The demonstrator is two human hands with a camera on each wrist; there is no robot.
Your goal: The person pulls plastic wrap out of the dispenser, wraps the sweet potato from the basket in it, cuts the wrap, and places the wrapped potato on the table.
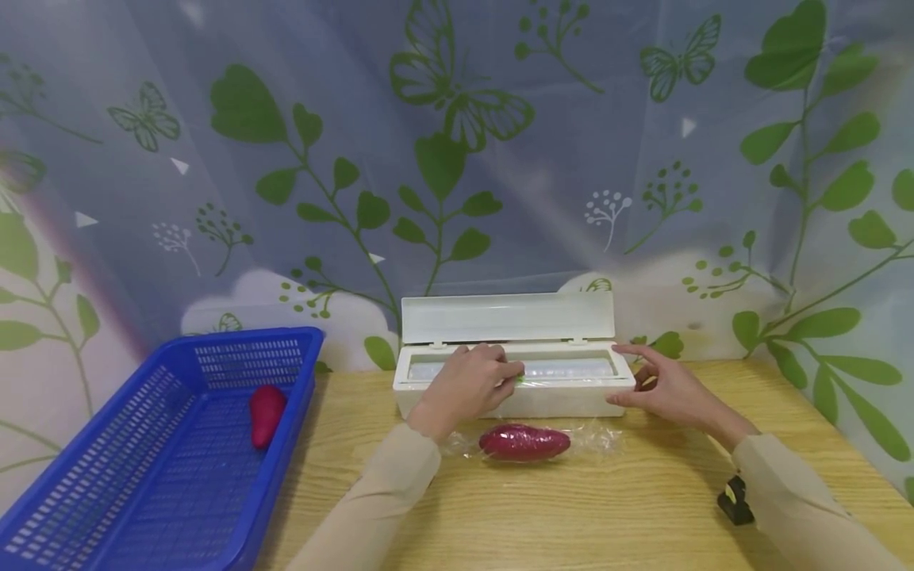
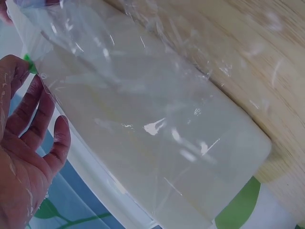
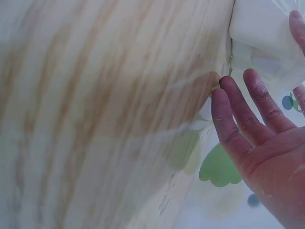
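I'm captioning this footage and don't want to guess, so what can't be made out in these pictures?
- Clear film in the white box: partly covered by the left hand, head view.
- Green piece: partly covered by that hand's fingers, left wrist view; full shape unclear.
- Blue basket: cut off by the left and bottom edges, head view.
- Black object by the right sleeve: too small to identify, head view.
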